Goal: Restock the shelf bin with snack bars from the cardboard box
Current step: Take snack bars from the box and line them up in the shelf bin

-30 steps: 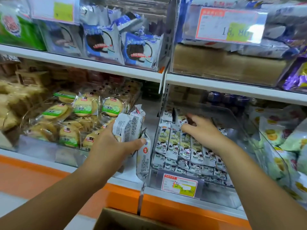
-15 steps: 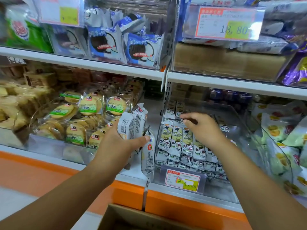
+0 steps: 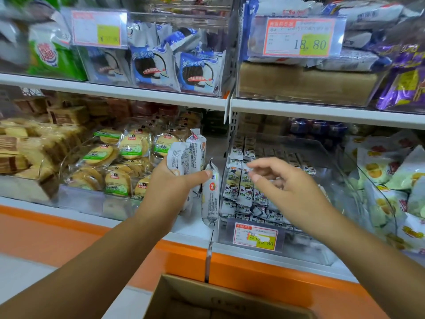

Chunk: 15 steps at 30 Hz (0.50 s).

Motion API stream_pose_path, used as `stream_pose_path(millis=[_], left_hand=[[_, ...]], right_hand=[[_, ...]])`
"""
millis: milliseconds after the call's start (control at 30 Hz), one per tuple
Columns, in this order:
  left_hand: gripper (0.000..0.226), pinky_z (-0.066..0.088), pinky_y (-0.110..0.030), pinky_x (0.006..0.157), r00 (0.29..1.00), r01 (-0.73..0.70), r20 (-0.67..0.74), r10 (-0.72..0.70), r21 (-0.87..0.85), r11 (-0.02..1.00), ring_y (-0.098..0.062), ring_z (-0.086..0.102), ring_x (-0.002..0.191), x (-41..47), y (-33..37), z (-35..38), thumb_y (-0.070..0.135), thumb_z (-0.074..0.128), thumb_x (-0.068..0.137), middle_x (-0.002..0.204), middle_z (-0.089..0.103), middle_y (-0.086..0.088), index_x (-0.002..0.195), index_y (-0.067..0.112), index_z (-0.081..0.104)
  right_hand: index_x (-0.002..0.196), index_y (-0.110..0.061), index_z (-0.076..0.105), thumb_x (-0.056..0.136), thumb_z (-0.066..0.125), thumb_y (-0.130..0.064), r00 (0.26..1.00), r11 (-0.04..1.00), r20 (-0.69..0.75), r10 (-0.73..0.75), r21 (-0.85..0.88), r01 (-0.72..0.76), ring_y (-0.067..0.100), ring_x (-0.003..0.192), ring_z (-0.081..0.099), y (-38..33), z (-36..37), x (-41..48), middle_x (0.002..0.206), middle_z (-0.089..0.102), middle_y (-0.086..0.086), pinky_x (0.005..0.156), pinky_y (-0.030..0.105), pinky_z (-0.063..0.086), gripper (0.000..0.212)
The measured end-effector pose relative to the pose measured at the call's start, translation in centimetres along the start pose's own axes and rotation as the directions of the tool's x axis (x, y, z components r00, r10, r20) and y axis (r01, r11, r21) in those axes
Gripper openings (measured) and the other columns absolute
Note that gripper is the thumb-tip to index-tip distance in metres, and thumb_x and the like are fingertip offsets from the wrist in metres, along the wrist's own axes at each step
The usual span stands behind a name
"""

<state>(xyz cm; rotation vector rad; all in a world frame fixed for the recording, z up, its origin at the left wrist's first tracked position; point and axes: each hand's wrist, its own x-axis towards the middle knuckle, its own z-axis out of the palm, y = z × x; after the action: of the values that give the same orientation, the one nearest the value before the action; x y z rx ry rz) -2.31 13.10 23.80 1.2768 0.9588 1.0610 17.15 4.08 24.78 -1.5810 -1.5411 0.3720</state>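
Clear plastic shelf bin (image 3: pixel 310 252) holds rows of snack bars (image 3: pixel 241 187); left hand (image 3: pixel 167 189) grips more, right hand (image 3: pixel 287 187) has lifted out, relaxed.

This is a shop: white shelves (image 3: pixel 110 89) are carrying clear plastic bins (image 3: pixel 310 248) brimming with wrapped snack bars (image 3: pixel 234 187), biscuits (image 3: pixel 133 146) and cakes (image 3: pixel 195 70). Price tags (image 3: pixel 299 36) are hanging on the bin fronts, one reading 18.80, and a cardboard box (image 3: pixel 207 300) is sitting below.
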Motion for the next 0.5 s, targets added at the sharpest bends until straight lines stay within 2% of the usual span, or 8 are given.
stream_pose_path(millis=[67,100,167,200,233,300,400,500], left_hand=[[0.03,0.056,-0.051,0.086,0.999,0.048,0.0,-0.048,-0.078,0.996,-0.029,0.072,0.094,-0.1,0.1,0.2,0.014,0.081,0.077,0.095,0.077,-0.006,0.104,0.02,0.07],[0.031,0.056,-0.051,0.08,0.997,0.083,-0.002,-0.083,-0.117,0.99,-0.032,0.071,0.093,-0.4,0.2,0.4,0.019,0.083,0.074,0.097,0.076,-0.012,0.103,0.02,0.071],[0.032,0.05,-0.041,0.066,0.992,0.122,-0.002,-0.124,-0.147,0.982,-0.032,0.069,0.084,-0.9,0.1,1.1,0.025,0.086,0.069,0.097,0.074,-0.019,0.097,0.02,0.072],[0.027,0.05,-0.034,0.06,0.992,0.122,0.001,-0.123,-0.148,0.981,-0.03,0.071,0.08,-1.3,0.0,1.6,0.023,0.085,0.071,0.091,0.075,-0.017,0.095,0.019,0.072],[0.023,0.05,-0.029,0.055,0.993,0.115,0.002,-0.116,-0.157,0.981,-0.027,0.072,0.076,-1.7,0.0,2.1,0.02,0.083,0.075,0.085,0.076,-0.01,0.095,0.018,0.071],[0.025,0.05,-0.027,0.05,0.993,0.113,0.004,-0.114,-0.176,0.978,-0.022,0.073,0.076,-2.5,0.0,3.0,0.017,0.08,0.079,0.083,0.077,-0.001,0.101,0.018,0.07],[0.034,0.05,-0.028,0.047,0.987,0.156,-0.005,-0.16,-0.209,0.965,-0.027,0.072,0.081,-2.6,-0.1,3.4,0.02,0.082,0.077,0.091,0.076,-0.006,0.108,0.017,0.068],[0.035,0.051,-0.03,0.048,0.98,0.197,0.014,-0.198,-0.221,0.955,-0.031,0.069,0.079,-2.4,-0.3,3.4,0.023,0.082,0.077,0.093,0.074,-0.012,0.108,0.016,0.069]], right_hand=[[0.108,-0.036,0.061,0.088,0.066,-0.021,0.997,0.998,0.068,0.032,0.048,-0.036,0.002,0.09,0.061,-0.3,0.4,-1.4,0.099,0.065,-0.013,0.081,0.024,0.052,0.026],[0.107,-0.036,0.059,0.086,0.069,-0.021,0.993,0.994,0.104,0.053,0.088,-0.062,0.004,0.089,0.062,-0.4,0.6,-2.0,0.1,0.065,-0.011,0.083,0.028,0.053,0.028],[0.105,-0.037,0.056,0.08,0.074,-0.023,0.982,0.973,0.166,0.085,0.198,-0.118,0.008,0.089,0.063,-0.9,1.1,-2.8,0.103,0.063,-0.007,0.085,0.036,0.054,0.034],[0.104,-0.04,0.054,0.077,0.077,-0.026,0.978,0.964,0.185,0.096,0.229,-0.137,0.01,0.089,0.064,-1.1,1.3,-3.1,0.104,0.061,-0.007,0.084,0.036,0.055,0.038],[0.102,-0.043,0.051,0.074,0.079,-0.029,0.976,0.963,0.191,0.103,0.228,-0.146,0.01,0.088,0.063,-1.3,1.6,-3.3,0.104,0.059,-0.008,0.082,0.034,0.056,0.042],[0.1,-0.046,0.047,0.071,0.083,-0.031,0.982,0.979,0.162,0.099,0.161,-0.125,0.004,0.08,0.058,-1.6,2.0,-3.7,0.101,0.053,-0.011,0.072,0.025,0.053,0.049],[0.1,-0.044,0.042,0.072,0.083,-0.029,0.988,0.99,0.128,0.092,0.097,-0.105,-0.006,0.065,0.051,-1.9,2.5,-4.0,0.093,0.052,-0.014,0.06,0.013,0.044,0.053],[0.101,-0.041,0.042,0.076,0.08,-0.02,0.986,0.988,0.125,0.107,0.099,-0.12,-0.005,0.074,0.056,-1.4,2.7,-3.9,0.096,0.056,-0.012,0.063,0.013,0.048,0.05]])
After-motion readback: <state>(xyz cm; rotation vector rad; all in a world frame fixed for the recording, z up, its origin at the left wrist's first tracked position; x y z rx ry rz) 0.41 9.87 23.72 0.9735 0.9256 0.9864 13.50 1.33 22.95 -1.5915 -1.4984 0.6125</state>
